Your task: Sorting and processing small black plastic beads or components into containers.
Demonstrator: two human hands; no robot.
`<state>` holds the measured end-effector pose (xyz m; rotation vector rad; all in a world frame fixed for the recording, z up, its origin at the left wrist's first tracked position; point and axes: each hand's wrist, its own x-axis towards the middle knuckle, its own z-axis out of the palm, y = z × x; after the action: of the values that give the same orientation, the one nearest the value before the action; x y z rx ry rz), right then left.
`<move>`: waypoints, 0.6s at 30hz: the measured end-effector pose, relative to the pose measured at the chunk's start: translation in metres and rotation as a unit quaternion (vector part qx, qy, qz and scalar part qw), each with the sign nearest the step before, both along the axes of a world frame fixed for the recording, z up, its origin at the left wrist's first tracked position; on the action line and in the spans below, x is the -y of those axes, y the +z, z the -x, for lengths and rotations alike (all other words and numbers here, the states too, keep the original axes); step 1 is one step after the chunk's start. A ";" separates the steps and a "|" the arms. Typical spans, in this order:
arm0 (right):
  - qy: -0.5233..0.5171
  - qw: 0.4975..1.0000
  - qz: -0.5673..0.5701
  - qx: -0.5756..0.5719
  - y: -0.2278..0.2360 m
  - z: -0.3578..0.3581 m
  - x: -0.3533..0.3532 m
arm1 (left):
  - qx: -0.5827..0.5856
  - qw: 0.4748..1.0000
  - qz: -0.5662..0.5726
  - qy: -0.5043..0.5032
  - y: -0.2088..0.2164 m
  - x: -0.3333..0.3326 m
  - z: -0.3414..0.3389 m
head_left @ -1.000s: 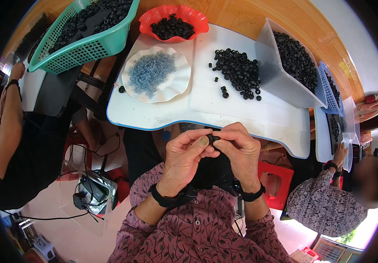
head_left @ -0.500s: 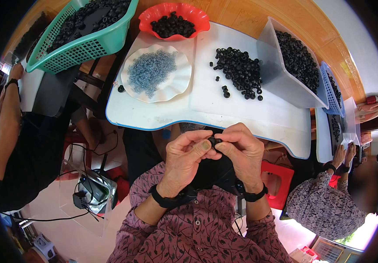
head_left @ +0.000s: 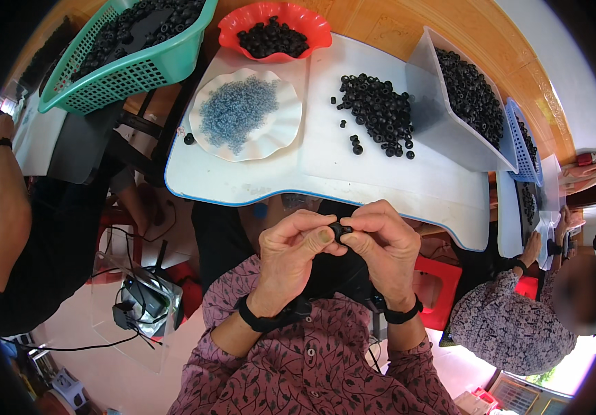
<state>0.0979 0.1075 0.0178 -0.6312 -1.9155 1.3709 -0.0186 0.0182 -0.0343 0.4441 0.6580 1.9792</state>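
In front of my body, just off the table's near edge, my left hand (head_left: 288,254) and my right hand (head_left: 386,250) meet. Thumb and fingers of both pinch a small round black part (head_left: 340,231) from its two sides; the fingertips cover much of it. On the white table (head_left: 242,181) beyond lies a loose pile of black ring-shaped parts (head_left: 379,111). Left of that pile, a scalloped white plate (head_left: 285,135) holds many tiny bluish see-through rings (head_left: 237,114). Behind the plate, a red wavy-rimmed bowl (head_left: 318,36) contains more black parts.
A clear plastic bin (head_left: 443,128) of black parts stands at the right, with a blue basket (head_left: 519,138) beside it. A green basket (head_left: 128,83) is at the far left. People work on both sides. A red stool (head_left: 436,290) stands below the table's right part.
Both hands stay together, and the black part between my fingertips has shifted and turned slightly. At the left and right edges, the other people's arms have moved.
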 end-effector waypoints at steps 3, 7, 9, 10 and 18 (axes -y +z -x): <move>-0.002 0.999 -0.040 0.018 0.002 -0.001 0.000 | -0.069 0.997 0.046 0.012 0.006 0.006 0.001; 0.002 0.998 -0.060 0.025 0.004 0.000 0.001 | -0.082 0.993 0.079 0.013 0.018 0.013 0.001; 0.005 0.998 -0.062 0.024 0.005 0.000 0.001 | -0.062 0.993 0.104 -0.010 0.021 0.015 0.001; 0.009 0.998 -0.063 0.021 0.005 0.000 0.001 | -0.061 0.993 0.104 -0.009 0.021 0.015 0.001; 0.011 0.999 -0.052 0.008 0.003 0.000 0.002 | 0.056 0.997 0.031 -0.035 0.012 0.013 0.002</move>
<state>0.0974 0.1057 0.0206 -0.5739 -1.9984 1.2748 -0.0205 0.0054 -0.0226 0.3129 0.6229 1.8977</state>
